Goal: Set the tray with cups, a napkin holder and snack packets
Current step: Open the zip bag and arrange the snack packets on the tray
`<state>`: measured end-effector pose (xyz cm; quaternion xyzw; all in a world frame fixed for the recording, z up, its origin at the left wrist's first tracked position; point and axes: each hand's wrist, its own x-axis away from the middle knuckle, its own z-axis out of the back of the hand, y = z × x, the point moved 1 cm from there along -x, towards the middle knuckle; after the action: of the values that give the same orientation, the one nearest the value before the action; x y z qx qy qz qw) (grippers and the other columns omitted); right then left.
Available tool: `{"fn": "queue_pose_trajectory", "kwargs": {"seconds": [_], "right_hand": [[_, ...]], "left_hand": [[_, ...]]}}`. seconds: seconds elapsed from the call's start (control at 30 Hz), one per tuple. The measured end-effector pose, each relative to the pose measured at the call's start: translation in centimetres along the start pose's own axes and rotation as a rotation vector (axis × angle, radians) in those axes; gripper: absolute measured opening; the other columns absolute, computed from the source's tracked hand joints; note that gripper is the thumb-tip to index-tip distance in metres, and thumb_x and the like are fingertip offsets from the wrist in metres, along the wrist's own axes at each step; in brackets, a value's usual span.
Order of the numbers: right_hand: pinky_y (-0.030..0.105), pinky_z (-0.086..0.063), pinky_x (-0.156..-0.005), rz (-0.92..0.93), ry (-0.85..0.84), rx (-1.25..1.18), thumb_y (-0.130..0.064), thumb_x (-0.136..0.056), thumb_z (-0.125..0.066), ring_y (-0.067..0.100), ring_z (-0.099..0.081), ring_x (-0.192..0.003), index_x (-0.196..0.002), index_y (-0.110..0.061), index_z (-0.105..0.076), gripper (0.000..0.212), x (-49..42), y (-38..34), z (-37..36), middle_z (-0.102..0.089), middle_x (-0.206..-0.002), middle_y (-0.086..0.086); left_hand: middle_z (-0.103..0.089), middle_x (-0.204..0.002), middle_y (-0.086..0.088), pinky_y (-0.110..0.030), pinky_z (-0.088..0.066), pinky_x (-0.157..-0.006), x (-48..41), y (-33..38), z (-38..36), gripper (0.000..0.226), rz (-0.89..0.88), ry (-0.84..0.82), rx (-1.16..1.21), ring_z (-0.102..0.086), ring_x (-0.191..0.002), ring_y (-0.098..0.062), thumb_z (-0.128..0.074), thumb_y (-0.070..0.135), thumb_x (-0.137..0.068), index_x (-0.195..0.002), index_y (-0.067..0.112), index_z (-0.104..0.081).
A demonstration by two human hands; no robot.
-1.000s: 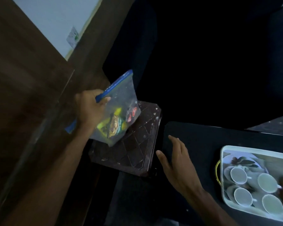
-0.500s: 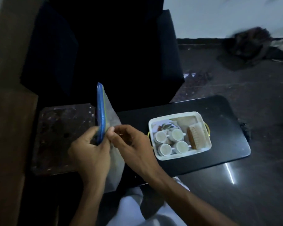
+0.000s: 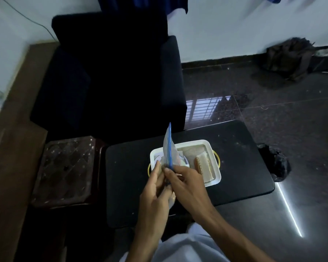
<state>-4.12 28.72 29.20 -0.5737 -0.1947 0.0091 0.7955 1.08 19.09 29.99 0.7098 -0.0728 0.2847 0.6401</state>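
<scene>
Field notes, largest to smallest.

- One dark polished floor [image 3: 273, 114] across the right half of the frame, with a window reflection on it.
- One black armchair [image 3: 110, 76], upper centre-left, backed against a pale wall.
- One black surface [image 3: 239, 167], centre to right, in front of the armchair.
- One brown side table [image 3: 64, 171] with a patterned glossy top, lower left, just beside the left edge of the surface.
- One dark bag [image 3: 288, 57] slumped on the floor, upper right, by the wall.
- One pale garment [image 3: 187, 248], bottom centre, between the forearms.
- One black crumpled bundle [image 3: 275, 163] at the right edge of the surface.
- One white tray [image 3: 215, 179], centre of frame, resting on the surface. Two yellow handles, one at each short end.
- Two hands, lower centre, in front of the tray. Left hand [image 3: 155, 197] and right hand [image 3: 187, 186] both pinching the lower end of the bag, fingertips close together.
- One clear zip bag [image 3: 169, 148] with a blue seal strip, held upright and edge-on over the left half of the tray. Contents not readable.
- One woven napkin holder [image 3: 202, 165] with pale napkins, in the right half of the tray.
- Left half of the tray mostly hidden behind bag and hands; count there not tellable.
</scene>
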Motion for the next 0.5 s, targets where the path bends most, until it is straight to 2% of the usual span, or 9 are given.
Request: {"fn": "queue_pose_trajectory", "kwargs": {"seconds": [0.07, 0.13, 0.23, 0.33, 0.4, 0.5], "right_hand": [[0.041, -0.059, -0.071, -0.014, -0.001, -0.050, -0.027, -0.099, -0.057, 0.016, -0.071, -0.072, -0.086, -0.019, -0.075, 0.023, 0.3, 0.9, 2.7, -0.074, -0.075, 0.001], [0.037, -0.061, -0.075, -0.041, 0.013, -0.130, -0.024, -0.097, -0.061, 0.011, -0.072, -0.079, -0.092, -0.022, -0.077, 0.017, 0.5, 1.7, 5.3, -0.076, -0.082, -0.004], [0.034, -0.062, -0.076, -0.048, 0.010, -0.157, -0.024, -0.092, -0.068, 0.008, -0.073, -0.080, -0.097, -0.020, -0.079, 0.012, 0.8, 2.3, 7.8, -0.077, -0.084, -0.006], [0.022, -0.060, -0.068, -0.017, -0.016, -0.117, -0.022, -0.090, -0.071, 0.003, -0.073, -0.074, -0.097, -0.016, -0.079, 0.012, 0.9, 2.5, 9.5, -0.077, -0.081, -0.007], [0.016, -0.056, -0.062, -0.029, -0.032, -0.124, -0.020, -0.088, -0.073, 0.002, -0.073, -0.069, -0.094, -0.013, -0.079, 0.010, 0.8, 2.7, 10.5, -0.077, -0.078, -0.006], [0.013, -0.054, -0.059, -0.043, -0.031, -0.175, -0.017, -0.086, -0.074, 0.004, -0.074, -0.067, -0.091, -0.012, -0.078, 0.008, 1.0, 2.9, 11.6, -0.078, -0.075, -0.006]], "left_hand": [[-0.075, -0.109, 0.025, -0.017, -0.056, -0.088, 0.6, 0.1, -2.6, 0.060, -0.025, 0.074, -0.004, -0.067, -0.116, 0.000, -0.052, -0.001, -0.101, -0.124, 0.055, -0.051], [-0.076, -0.116, 0.015, -0.026, -0.056, -0.097, 0.8, 0.3, -5.1, 0.046, -0.068, 0.183, -0.023, -0.069, -0.115, -0.005, -0.054, 0.007, -0.101, -0.122, 0.048, -0.057], [-0.073, -0.125, 0.004, -0.031, -0.057, -0.098, 0.7, 0.6, -7.7, 0.024, -0.086, 0.254, -0.076, -0.069, -0.114, -0.008, -0.058, 0.023, -0.101, -0.120, 0.035, -0.067], [-0.076, -0.119, -0.003, -0.043, -0.058, -0.100, 0.5, 1.0, -9.6, 0.030, -0.066, 0.210, -0.127, -0.072, -0.112, -0.015, -0.060, 0.029, -0.100, -0.125, 0.016, -0.071], [-0.077, -0.116, -0.005, -0.047, -0.057, -0.100, 0.4, 1.1, -10.2, 0.030, -0.048, 0.211, -0.119, -0.072, -0.112, -0.019, -0.064, 0.030, -0.098, -0.122, 0.013, -0.072], [-0.081, -0.099, 0.000, -0.044, -0.062, -0.090, 0.2, 0.9, -10.9, 0.019, -0.048, 0.208, -0.121, -0.077, -0.098, -0.016, -0.068, 0.027, -0.096, -0.110, 0.016, -0.077]]}}
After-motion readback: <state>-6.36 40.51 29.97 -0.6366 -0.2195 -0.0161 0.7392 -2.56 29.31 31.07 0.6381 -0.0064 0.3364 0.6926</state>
